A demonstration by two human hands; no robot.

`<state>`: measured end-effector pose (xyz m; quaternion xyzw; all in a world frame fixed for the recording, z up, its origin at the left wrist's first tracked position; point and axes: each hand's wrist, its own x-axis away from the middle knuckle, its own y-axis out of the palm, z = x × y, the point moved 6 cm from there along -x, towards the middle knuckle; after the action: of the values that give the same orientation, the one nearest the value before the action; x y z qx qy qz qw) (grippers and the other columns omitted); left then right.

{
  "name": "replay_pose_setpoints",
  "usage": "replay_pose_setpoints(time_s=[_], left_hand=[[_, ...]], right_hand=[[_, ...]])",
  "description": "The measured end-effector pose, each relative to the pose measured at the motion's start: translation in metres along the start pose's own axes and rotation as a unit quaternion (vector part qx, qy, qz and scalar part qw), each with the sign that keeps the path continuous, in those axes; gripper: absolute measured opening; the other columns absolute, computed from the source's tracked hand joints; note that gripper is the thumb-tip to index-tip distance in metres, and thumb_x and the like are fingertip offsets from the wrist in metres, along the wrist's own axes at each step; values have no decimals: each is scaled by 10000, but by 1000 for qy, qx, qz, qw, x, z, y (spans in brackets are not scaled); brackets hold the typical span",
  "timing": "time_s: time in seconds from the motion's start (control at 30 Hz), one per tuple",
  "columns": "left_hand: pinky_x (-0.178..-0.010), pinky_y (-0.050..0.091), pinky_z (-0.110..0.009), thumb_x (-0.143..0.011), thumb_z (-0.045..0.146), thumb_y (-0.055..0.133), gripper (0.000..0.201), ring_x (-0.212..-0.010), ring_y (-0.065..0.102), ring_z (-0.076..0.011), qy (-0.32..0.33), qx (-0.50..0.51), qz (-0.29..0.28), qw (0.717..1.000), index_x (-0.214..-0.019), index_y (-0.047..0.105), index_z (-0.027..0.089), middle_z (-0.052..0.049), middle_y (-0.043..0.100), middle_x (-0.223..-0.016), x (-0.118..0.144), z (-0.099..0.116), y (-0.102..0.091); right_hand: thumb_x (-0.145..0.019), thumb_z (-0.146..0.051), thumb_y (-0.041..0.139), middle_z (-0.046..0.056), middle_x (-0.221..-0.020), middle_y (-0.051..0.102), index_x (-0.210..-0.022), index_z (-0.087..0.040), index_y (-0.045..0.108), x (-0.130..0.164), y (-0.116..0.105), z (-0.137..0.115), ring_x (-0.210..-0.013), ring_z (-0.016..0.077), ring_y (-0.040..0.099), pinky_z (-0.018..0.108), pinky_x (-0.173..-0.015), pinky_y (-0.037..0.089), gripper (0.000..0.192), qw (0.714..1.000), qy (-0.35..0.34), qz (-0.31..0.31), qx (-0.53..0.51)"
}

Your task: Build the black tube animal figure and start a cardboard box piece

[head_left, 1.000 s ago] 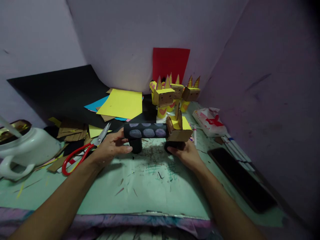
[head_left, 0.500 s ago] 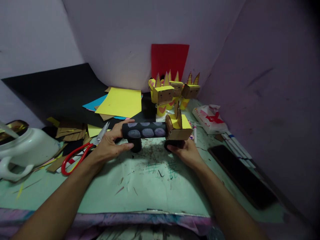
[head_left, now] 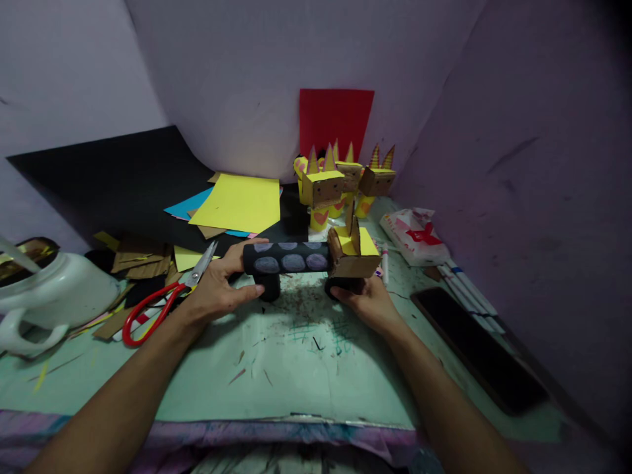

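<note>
Mid-frame I've got the black tube figure (head_left: pixel 289 258), lying crosswise on short black legs, cardboard head (head_left: pixel 354 253) at its right end. My left hand (head_left: pixel 217 289) wraps the tube's left end, grip pinching it; a second ago the thumb sat lower, now it's up on top. Right hand (head_left: pixel 368 301) is under the head, fingers curled on the front leg, unchanged. Figure barely moved. Red scissors (head_left: pixel 162 296) lie left on the counter (head_left: pixel 306 368); finished yellow figures (head_left: pixel 340 184) stand behind.
</note>
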<state>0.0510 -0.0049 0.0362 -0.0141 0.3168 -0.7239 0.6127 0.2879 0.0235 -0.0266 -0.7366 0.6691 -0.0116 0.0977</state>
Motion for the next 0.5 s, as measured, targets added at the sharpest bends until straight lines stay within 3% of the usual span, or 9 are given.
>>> replay_pose_setpoints(time_s=[0.27,0.5], left_hand=[[-1054,274,-457,-641,260,692,429,-1233,382,-290,-11,3,-7,1000,-1064,640,298,-12,494,-1298,1,-1,1],[-1057,265,-456,-650,244,689,396,-1223,398,-293,22,-15,-7,1000,-1041,655,301,-22,508,-1288,1,4,0]], right_hand=[[-561,-227,673,70,-917,656,-851,-184,566,-1,-1,1,-904,267,593,382,-786,444,312,1000,-14,0,20],[-544,-212,681,72,-955,657,-896,-175,574,0,-1,0,-936,267,588,386,-817,440,369,1000,-6,4,-3]])
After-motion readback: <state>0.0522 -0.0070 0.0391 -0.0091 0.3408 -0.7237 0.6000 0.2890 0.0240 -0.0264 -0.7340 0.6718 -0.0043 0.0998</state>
